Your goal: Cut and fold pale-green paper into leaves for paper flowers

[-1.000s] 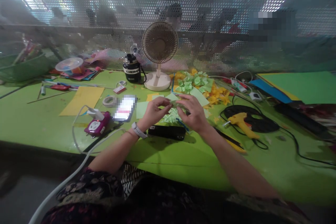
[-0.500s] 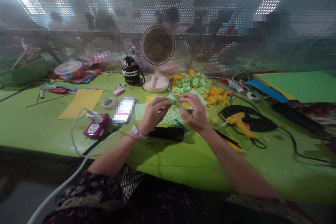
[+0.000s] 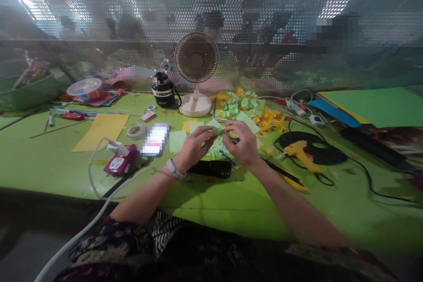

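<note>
Between my two hands is a small piece of folded light green paper (image 3: 217,129), held above the table. My left hand (image 3: 197,144), with a pale watch on its wrist, pinches the paper's left side. On its right side, the fingers of my right hand (image 3: 242,143) are closed on it. Just below lies a heap of light green paper pieces (image 3: 217,149), partly hidden by my hands. A black case (image 3: 210,169) rests on the table in front of it. Behind my hands sit green folded paper flowers (image 3: 238,105) and yellow paper flowers (image 3: 271,119).
A yellow glue gun (image 3: 301,155) lies right on a black round mat. A white fan (image 3: 196,68) and a black bottle (image 3: 163,90) stand at the back. A phone (image 3: 155,140), tape roll (image 3: 135,131) and purple socket block (image 3: 120,161) are left. Coloured sheets (image 3: 376,106) lie far right.
My right hand's fingers have drawn in closer to the left hand on the green paper. The view has shifted slightly; the things on the table stay put.
</note>
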Demonstrator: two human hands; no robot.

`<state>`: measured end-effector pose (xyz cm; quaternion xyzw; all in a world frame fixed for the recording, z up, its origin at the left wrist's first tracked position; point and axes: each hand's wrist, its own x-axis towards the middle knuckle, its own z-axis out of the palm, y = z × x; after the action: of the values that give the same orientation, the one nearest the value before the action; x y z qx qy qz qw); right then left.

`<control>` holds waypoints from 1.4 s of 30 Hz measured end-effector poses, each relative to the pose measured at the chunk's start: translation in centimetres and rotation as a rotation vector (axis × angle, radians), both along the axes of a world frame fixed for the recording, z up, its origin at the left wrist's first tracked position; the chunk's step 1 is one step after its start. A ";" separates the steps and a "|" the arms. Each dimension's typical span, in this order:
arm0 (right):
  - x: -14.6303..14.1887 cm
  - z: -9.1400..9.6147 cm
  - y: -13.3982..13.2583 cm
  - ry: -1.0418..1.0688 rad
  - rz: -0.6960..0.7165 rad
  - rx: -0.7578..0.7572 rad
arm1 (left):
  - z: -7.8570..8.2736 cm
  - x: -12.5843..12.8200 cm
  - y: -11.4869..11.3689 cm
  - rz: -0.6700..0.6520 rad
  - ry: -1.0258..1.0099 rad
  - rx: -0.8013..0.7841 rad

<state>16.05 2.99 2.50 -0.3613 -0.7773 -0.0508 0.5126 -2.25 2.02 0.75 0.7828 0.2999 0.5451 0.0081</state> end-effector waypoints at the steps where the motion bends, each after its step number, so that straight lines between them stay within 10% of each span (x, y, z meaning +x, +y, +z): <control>1: 0.0 0.0 0.0 -0.001 -0.001 -0.006 | 0.0 0.0 0.0 0.001 -0.001 -0.005; 42: 0.8 0.8 0.1 -0.028 0.065 -0.052 | -0.1 -0.2 0.5 -0.034 -0.150 -0.177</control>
<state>16.85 3.04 3.30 -0.3486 -0.7967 -0.0189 0.4934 -2.44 2.48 0.62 0.7411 0.3321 0.5732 0.1090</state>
